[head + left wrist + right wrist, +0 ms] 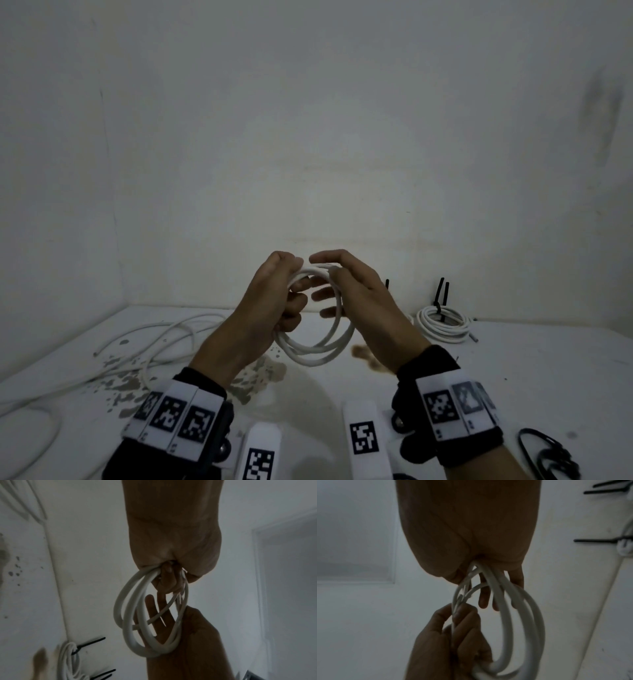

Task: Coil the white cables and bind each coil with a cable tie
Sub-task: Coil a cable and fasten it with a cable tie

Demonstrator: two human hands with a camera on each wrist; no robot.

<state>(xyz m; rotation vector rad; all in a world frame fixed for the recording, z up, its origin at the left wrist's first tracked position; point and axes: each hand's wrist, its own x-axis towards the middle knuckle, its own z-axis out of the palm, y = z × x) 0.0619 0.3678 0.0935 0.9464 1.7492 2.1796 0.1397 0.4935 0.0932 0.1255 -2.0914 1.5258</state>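
A: Listing item one: white cable coil (pixel 317 346), a few loops, held in the air above the tabletop (pixel 342 394), between both hands. Plane of the loops near upright, and the ring hangs down toward six o'clock from the hands.

B: State of each grip?

A: Left hand (pixel 274 298), fingers curled round the bundle at the coil's nine o'clock side; the left wrist view shows the strands gathered in its fist. Right hand (pixel 356 291), at the twelve-to-three o'clock arc: thumb and forefinger appear to pinch the cable end near the top, and the other fingers reach straight through the ring.

B: Item two?

A: Finished coil (pixel 443 323) with black cable ties (pixel 442 294) standing up from it, at the tabletop's two o'clock, well apart from the hands. Item three: loose white cable (pixel 161 339), uncoiled, sprawled at nine o'clock. Item four: black loops (pixel 548 455), probably spare ties, at five o'clock near the right wrist; too blurred to be sure.

B: What does the coming move turn on?

A: My judgement: the spare ties lie on the right hand's side, nearer to it than to the left. So the left should keep the bundle clamped while the right lets go and fetches one. Loops may spring apart if the left slackens.
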